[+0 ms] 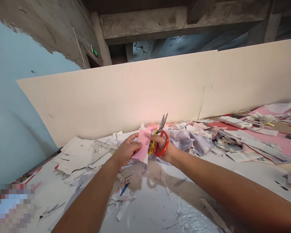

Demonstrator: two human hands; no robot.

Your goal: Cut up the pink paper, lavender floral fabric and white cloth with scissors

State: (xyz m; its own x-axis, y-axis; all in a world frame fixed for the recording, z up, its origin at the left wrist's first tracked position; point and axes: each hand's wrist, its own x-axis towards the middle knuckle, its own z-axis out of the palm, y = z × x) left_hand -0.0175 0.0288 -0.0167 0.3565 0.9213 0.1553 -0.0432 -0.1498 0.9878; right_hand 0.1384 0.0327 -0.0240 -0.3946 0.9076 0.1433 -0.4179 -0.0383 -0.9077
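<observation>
My left hand (129, 147) pinches the left side of a small pink sheet (143, 144), with white paper showing behind its edges. My right hand (163, 149) is closed around a pair of scissors (162, 126), whose slightly parted blades point up and away. A red handle loop circles the fingers. Beside the loop is a yellow strip (152, 147); I cannot tell whether it belongs to the scissors. The right fingertips reach the sheet's right edge, but whether they grip it is unclear. Crumpled lavender patterned material (184, 139) lies just beyond the right hand.
A pale upright board (135, 97) borders the table's far side. Offcuts and a clear set square (100, 150) lie left. Stacked paper pieces (230, 145) and a white power strip (235, 122) with cables are at right. A blue pen-like object (124, 188) lies among scraps in front.
</observation>
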